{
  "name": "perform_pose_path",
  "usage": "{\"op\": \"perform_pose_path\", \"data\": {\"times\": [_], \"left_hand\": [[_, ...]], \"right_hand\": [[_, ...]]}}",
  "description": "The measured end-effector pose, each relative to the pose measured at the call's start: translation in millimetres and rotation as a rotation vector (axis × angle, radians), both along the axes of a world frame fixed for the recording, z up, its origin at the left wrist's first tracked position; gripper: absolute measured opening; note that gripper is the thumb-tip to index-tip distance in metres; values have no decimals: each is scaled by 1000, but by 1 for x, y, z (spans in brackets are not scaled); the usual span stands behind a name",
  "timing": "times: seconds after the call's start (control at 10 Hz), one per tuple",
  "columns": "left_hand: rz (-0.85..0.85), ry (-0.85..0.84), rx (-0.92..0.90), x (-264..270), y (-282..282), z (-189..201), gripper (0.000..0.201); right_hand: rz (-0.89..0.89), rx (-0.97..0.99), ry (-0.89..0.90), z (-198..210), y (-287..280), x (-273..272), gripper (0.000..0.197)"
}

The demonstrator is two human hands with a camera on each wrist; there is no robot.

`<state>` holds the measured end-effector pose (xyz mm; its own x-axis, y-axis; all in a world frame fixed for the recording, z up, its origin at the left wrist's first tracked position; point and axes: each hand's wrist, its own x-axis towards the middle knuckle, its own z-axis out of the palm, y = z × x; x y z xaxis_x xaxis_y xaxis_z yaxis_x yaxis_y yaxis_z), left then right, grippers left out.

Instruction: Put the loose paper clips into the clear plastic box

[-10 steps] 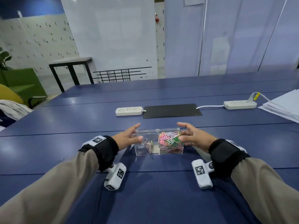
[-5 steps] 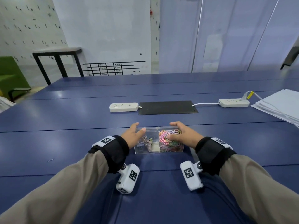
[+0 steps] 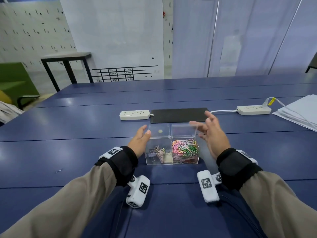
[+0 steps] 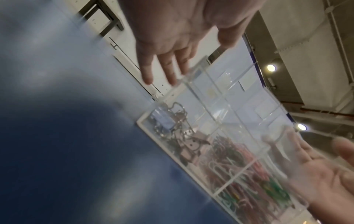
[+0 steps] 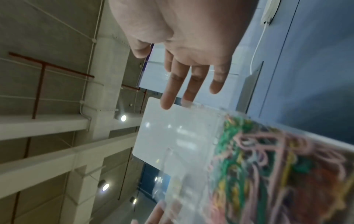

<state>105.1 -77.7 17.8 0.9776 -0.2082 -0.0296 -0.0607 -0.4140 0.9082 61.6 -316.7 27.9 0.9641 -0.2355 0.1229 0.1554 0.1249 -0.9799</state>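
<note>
The clear plastic box (image 3: 158, 160) stands on the blue table between my hands. Its hinged lid (image 3: 171, 130) stands upright at the back. The right compartment holds a heap of coloured paper clips (image 3: 185, 148); the left one holds several binder clips (image 3: 158, 151). My left hand (image 3: 139, 140) lies against the box's left end, its straight fingers (image 4: 170, 72) touching the lid's left edge. My right hand (image 3: 211, 133) hovers at the lid's right edge with fingers spread and empty. In the right wrist view its fingers (image 5: 187, 84) reach the lid (image 5: 178, 133) above the clips (image 5: 268, 166).
A black mat (image 3: 178, 115) lies just behind the box, between two white power strips (image 3: 134, 114) (image 3: 253, 109). A stack of white paper (image 3: 301, 114) sits at the far right. A small glinting thing, perhaps a clip, (image 3: 58, 171) lies on the table at my left.
The box lid has swung up from lying flat to upright. My right hand has risen from the box top and opened out; my left hand has stayed at the left end.
</note>
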Motion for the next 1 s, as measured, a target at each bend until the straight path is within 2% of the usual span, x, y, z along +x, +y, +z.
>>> {"op": "perform_pose_path", "data": {"times": [0.1, 0.2, 0.3, 0.4, 0.5, 0.6, 0.8, 1.0], "left_hand": [[8, -86, -259, -6, 7, 4, 55], [24, -174, -421, -14, 17, 14, 43], [51, -184, -373, -19, 26, 21, 31], [-34, -99, -32, -24, 33, 19, 34], [-203, 11, 328, -28, 33, 8, 51], [-222, 42, 414, -34, 20, 6, 58], [6, 55, 238, -40, -9, 10, 39], [23, 69, 155, -41, -14, 4, 41]], "right_hand": [[-17, 46, -59, 13, -10, -6, 32], [-32, 0, -40, 17, -20, -14, 35], [-31, -97, 15, 14, -29, -20, 31], [14, -226, 90, 8, -33, -26, 17], [93, -316, 208, -5, -26, -32, 23], [181, -286, 306, -20, -14, -36, 32], [127, -242, 356, -32, -13, -29, 34], [58, -141, 302, -47, -24, -24, 34]]}}
